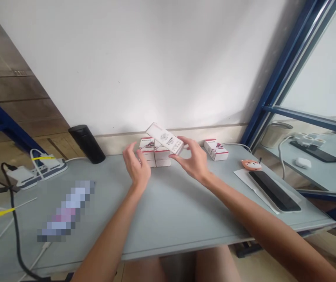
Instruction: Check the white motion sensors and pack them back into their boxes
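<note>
My right hand [195, 158] grips one end of a small white cardboard box [165, 139] with dark print, between thumb and fingers. The box is tilted and held above two similar white and red boxes, a left one [147, 145] and a right one [162, 160], which stand side by side on the table near the wall. Fingers apart and curved, my left hand [137, 166] is beside the left box and holds nothing. I cannot tell whether it touches that box. The held box hides part of the boxes behind it.
Another white and red box [216, 149] stands to the right. Nearby lie an orange and white object [251, 164] and a black phone [274, 191] on white paper. A black cylinder [87, 144], a power strip [41, 172] with cables and a pixelated object [68, 211] occupy the left side.
</note>
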Available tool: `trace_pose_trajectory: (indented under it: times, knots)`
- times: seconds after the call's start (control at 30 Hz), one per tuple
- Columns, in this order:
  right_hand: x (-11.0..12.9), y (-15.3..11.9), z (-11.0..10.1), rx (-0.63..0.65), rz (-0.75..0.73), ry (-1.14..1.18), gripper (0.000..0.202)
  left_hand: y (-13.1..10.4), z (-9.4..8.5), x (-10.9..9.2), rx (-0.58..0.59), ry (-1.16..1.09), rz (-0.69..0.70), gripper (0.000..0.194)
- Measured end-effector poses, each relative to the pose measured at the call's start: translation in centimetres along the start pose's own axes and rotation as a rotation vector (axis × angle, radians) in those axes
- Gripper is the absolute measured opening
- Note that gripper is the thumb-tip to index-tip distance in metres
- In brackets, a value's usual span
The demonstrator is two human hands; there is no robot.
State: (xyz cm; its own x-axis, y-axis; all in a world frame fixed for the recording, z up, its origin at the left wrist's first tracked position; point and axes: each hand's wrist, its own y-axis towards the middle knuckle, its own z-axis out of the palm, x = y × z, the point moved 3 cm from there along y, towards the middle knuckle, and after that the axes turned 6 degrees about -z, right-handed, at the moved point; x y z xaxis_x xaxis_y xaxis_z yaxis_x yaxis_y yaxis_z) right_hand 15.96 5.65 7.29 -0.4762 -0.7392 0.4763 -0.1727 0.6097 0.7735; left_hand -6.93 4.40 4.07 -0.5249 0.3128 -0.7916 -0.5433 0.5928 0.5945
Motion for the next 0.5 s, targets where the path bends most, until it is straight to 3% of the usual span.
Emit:
trace_pose_trajectory:
  times: [0.07, 0.2, 0.33, 0.5]
  knots:
    - [1.7, 1.8, 1.8, 0.094, -0.156, -0.150, 0.059, 0.6, 0.1, 1.7, 0.042, -0.014, -0.175, 0.045]
    - [4.0, 4.1, 8.2, 0.416, -0.425, -0.346, 0.037, 1.3, 0.9, 4.9, 0.134, -0.044, -0.307, 0.052]
    - [3.8, 5.3, 13.0, 0.382, -0.257, -0.384, 0.038, 1.6, 0.9, 6.4, 0.144, -0.047, -0.366, 0.061]
    - [5.1, 5.7, 14.9, 0.324, -0.213, -0.379, 0.036, 1.4, 0.7, 6.3, 0.184, -0.053, -0.331, 0.058]
